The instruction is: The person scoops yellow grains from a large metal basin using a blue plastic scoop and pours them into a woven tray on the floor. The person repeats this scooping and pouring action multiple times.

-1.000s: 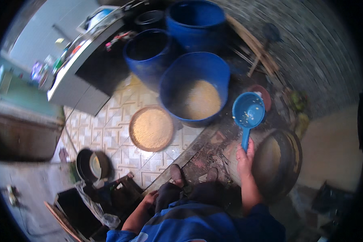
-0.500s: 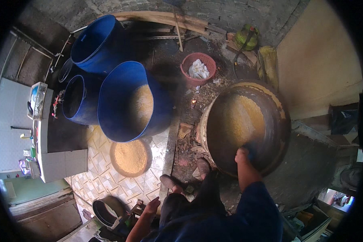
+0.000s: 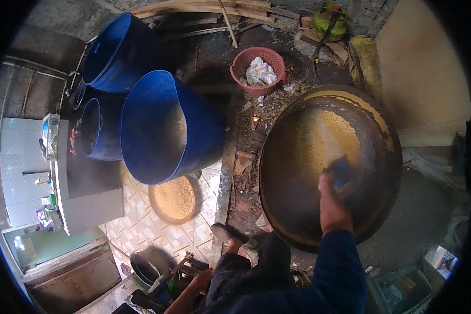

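Note:
My right hand (image 3: 327,180) is closed around a blue scoop (image 3: 341,171), blurred and partly hidden, inside a big round cauldron (image 3: 293,230). Pale yellow grains (image 3: 340,137), which look like soybeans, slope up the cauldron's far side, and the scoop is at their near edge. My left hand (image 3: 202,280) hangs low beside my left thigh, with its fingers loosely out and nothing seen in them. Left of the cauldron stands a tall blue drum (image 3: 206,141) holding more yellow grains. Below it, a round shallow basin (image 3: 194,201) full of them lies on the tiles.
More blue drums (image 3: 107,52) stand at far left, near a tiled counter (image 3: 91,209). A pink basket (image 3: 240,68) with white plastic sits beyond the cauldron, before a green gas cylinder (image 3: 329,22). Debris and bricks (image 3: 243,162) line the ground. A dark pot (image 3: 144,269) stands lower left.
My right hand and the scoop have moved up and slightly right within the cauldron. My left hand is lower, nearer my thigh. The whole view has shifted, with the cauldron appearing larger.

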Available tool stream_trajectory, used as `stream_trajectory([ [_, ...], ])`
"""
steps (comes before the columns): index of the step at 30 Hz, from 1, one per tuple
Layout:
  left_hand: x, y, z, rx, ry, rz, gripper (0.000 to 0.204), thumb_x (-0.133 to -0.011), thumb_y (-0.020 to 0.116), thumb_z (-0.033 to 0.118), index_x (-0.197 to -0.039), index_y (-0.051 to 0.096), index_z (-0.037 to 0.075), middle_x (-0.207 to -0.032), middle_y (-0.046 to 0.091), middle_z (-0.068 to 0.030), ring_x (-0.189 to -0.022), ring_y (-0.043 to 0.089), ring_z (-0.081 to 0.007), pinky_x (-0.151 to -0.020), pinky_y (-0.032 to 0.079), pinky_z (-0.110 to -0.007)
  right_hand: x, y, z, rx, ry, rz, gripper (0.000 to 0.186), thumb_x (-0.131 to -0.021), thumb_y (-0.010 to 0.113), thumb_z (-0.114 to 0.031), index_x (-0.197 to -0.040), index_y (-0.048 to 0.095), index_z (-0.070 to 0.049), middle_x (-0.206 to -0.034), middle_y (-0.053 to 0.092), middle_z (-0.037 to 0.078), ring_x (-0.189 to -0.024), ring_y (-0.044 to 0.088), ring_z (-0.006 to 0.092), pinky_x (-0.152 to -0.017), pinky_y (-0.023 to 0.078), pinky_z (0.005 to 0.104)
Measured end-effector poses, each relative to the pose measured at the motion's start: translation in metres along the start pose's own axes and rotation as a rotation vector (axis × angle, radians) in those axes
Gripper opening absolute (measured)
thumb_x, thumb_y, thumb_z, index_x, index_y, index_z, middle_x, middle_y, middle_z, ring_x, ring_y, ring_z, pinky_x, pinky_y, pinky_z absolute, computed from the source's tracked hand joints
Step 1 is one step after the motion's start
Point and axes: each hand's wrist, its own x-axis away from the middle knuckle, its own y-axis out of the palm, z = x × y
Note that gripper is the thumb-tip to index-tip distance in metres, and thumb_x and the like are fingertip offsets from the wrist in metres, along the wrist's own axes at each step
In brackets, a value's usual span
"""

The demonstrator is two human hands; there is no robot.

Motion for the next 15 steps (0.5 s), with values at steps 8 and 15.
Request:
stream_trajectory([
  [8, 0.013, 0.006, 0.006, 0.150, -0.065, -0.034, 0.053, -0.092, 0.048, 0.033, -0.133, 0.043, -0.001, -0.133, 0.048, -0.0210, -0.126, 0.045, -0.0288, -0.105, 0.034, -0.035, 0.033, 0.016, -0.080, -0.357, 0.288, -0.209, 0.035, -0.089, 0.054, -0.023, -0.120, 0.054, -0.008, -0.103, 0.058, 0.010, -0.094, 0.053, 0.0226, -0.083, 0.042, 0.0339],
  [15, 0.017, 0.006, 0.012, 0.164, -0.027, -0.107, 0.050, -0.092, 0.046, 0.032, -0.133, 0.044, 0.002, -0.139, 0.041, -0.0223, -0.129, 0.040, -0.0299, -0.107, 0.033, -0.036, 0.062, 0.091, -0.055, -0.463, 0.410, -0.316, 0.036, -0.088, 0.053, -0.024, -0.121, 0.051, -0.011, -0.089, 0.057, 0.011, -0.077, 0.053, 0.0238, -0.073, 0.046, 0.0353],
])
